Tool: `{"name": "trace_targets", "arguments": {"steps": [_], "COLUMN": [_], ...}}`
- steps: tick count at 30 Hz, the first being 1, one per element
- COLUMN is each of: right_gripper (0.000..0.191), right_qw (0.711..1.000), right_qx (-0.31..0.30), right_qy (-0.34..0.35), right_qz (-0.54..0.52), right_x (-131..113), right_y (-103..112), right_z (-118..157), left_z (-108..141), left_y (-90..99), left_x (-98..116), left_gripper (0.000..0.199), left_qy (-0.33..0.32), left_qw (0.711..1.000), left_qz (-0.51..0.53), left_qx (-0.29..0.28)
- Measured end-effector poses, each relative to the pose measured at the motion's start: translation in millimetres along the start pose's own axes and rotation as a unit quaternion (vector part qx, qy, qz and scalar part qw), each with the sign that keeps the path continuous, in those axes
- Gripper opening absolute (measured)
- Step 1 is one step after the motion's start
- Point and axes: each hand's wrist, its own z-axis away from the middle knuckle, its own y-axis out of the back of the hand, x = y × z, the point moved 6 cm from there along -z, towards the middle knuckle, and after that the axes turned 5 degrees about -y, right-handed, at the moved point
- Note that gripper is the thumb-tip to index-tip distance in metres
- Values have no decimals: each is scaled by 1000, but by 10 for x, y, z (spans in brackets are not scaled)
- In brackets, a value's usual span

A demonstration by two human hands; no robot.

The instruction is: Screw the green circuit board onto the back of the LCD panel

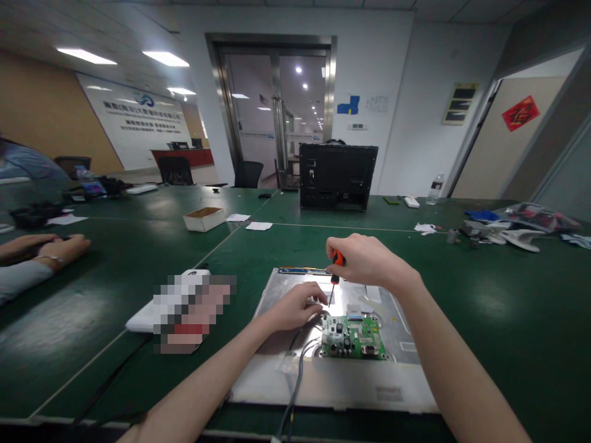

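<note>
In my right hand [362, 261] is a screwdriver [338, 258] with an orange and black handle, its shaft pointing down. The tip reaches the upper left corner of a green circuit board [353, 337]. Right by that tip is my left hand [302, 304], its fingers curled together; what they hold, if anything, is too small to make out. Under both hands lies a flat silver display panel [341, 384], and the board sits on its metal back. Grey cables [299, 375] run from the board's left side toward the table's near edge.
Left of the panel lie a white device [143, 317] and a blurred-out item. An open white box [205, 220] and papers [258, 226] are farther back. A black monitor housing [339, 178] stands ahead. Another person's hands [64, 249] rest at left; clutter [498, 231] lies right.
</note>
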Motion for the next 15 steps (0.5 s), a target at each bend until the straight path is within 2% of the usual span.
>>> {"name": "trace_targets", "arguments": {"steps": [4, 9, 15], "right_gripper": [16, 16, 17], "right_qw": [1000, 1000, 1000], "right_qx": [10, 6, 2], "right_qy": [-11, -14, -20], "right_qz": [-8, -13, -13], "right_x": [61, 65, 65], "right_y": [44, 48, 43], "right_z": [12, 25, 20], "left_z": [-8, -2, -5], "left_y": [11, -47, -94], "left_x": [-52, -120, -142], "left_gripper": [16, 27, 27], "left_qy": [-7, -15, -15], "left_qw": [999, 997, 995], "left_qz": [-41, -79, -99], "left_qx": [24, 8, -17]}}
